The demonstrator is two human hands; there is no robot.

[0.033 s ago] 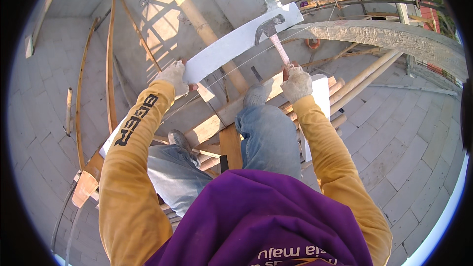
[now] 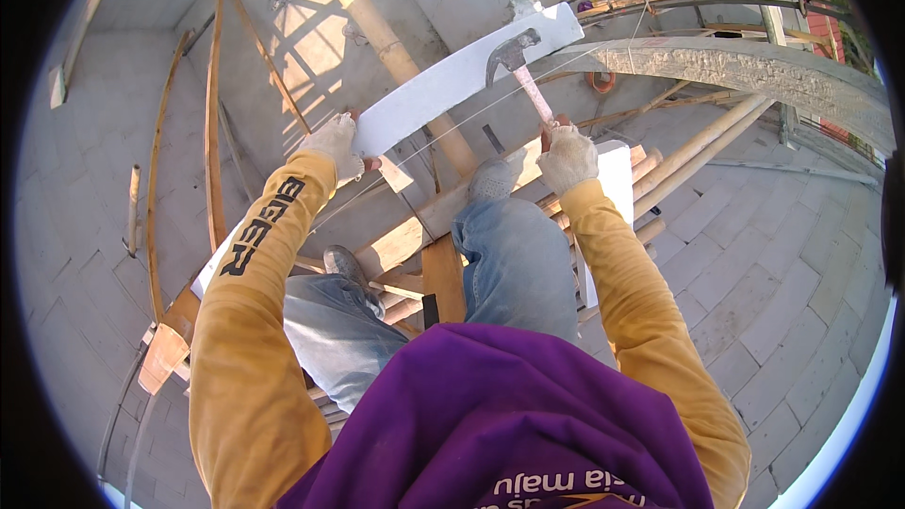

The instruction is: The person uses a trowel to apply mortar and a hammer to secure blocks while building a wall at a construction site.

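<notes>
My left hand [image 2: 332, 146], in a pale work glove with bare fingertips, grips the near left end of a long white block [image 2: 429, 96]. The block slants up to the right. In my gloved right hand [image 2: 568, 158] is a claw hammer [image 2: 533, 91], held by its pale, worn handle. The dark hammer head lies over the right part of the block; whether it touches the surface, I cannot tell. A thin string [image 2: 452, 133] runs slantwise just below the block.
Bamboo poles [image 2: 702, 153] stretch out at right, below a thick grey curved beam [image 2: 745, 64]. Grey block walls [image 2: 782, 283] stand on both sides. My shoes [image 2: 491, 181] are among planks [image 2: 442, 281] and poles. Tall wooden strips [image 2: 211, 123] lean at left.
</notes>
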